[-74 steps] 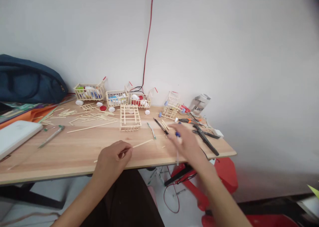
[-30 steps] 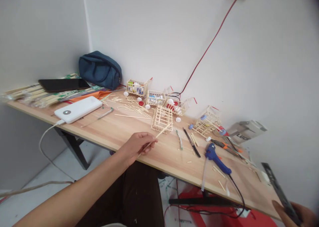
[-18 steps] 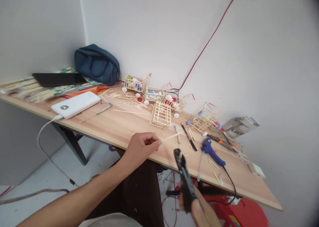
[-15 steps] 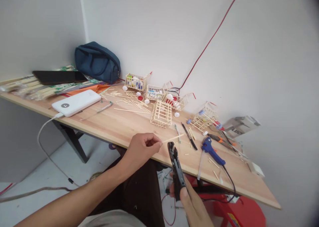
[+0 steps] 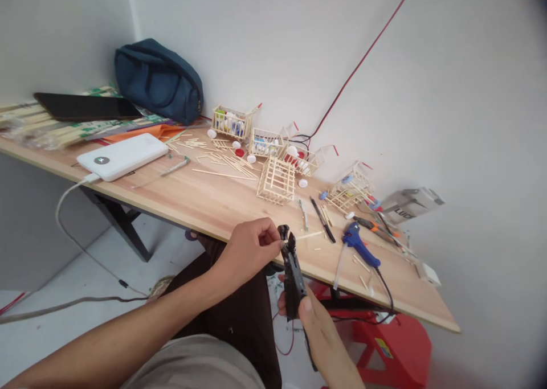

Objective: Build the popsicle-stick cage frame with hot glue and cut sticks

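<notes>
My left hand (image 5: 252, 249) pinches one end of a thin wooden stick (image 5: 309, 236) between thumb and fingertips, just past the table's front edge. The stick points right, over the tabletop. My right hand (image 5: 322, 335) is wrapped round the handles of black hand-held cutters (image 5: 294, 283), held upright. Their jaws are apart, and the stick passes between them close to my left fingertips. Whether the blades touch it, I cannot tell. Beyond my hands stands a small stick-built basket (image 5: 277, 179). A black pen (image 5: 322, 221) lies to its right.
Small stick carts (image 5: 233, 122) line the wall, beside loose sticks (image 5: 226, 164). A blue glue gun (image 5: 359, 244) with its cord lies right, near orange-handled pliers (image 5: 376, 228). At left are a white power bank (image 5: 123, 156), a tablet (image 5: 85, 105) and a blue bag (image 5: 160, 81). A red stool (image 5: 401, 343) stands below.
The cutters have moved left and up, so their jaws now sit around the stick near my left fingertips. My left hand has shifted slightly. The camera view has tilted a little.
</notes>
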`<state>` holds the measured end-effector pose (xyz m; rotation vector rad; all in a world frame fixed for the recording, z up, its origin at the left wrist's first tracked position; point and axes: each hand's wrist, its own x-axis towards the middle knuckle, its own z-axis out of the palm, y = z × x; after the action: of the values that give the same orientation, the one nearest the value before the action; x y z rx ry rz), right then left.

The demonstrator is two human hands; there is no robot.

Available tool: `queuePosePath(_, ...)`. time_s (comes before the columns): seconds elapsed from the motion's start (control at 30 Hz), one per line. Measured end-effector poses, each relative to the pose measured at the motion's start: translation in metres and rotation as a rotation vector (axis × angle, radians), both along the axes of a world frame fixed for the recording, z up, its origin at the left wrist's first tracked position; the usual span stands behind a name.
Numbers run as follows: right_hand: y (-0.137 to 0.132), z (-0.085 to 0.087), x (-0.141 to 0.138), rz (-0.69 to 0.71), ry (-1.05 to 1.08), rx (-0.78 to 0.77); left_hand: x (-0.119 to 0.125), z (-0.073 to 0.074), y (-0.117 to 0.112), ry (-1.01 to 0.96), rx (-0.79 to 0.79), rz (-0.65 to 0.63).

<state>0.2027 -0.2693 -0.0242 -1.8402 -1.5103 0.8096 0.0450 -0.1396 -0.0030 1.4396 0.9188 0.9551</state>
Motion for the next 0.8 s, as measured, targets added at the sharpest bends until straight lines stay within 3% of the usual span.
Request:
queuePosePath(0.13,0.0013,-0.0046,0.0028,0.042,0.125,-0.012,-0.0010,0.0050,-0.0018,0.036,0.009,0.020)
queuePosePath(0.53,0.0046,-0.0080,-0.0020,-0.105,-0.229,0.121,-0.0021,-0.0024,0.0052,-0.238,-0.270,-0.136)
queuePosePath(0.8,0.0056,-0.0071,-0.0063,-0.105,-0.355,0.227,-0.0066,-0.0029,0.0017,-0.311,-0.286,-0.118)
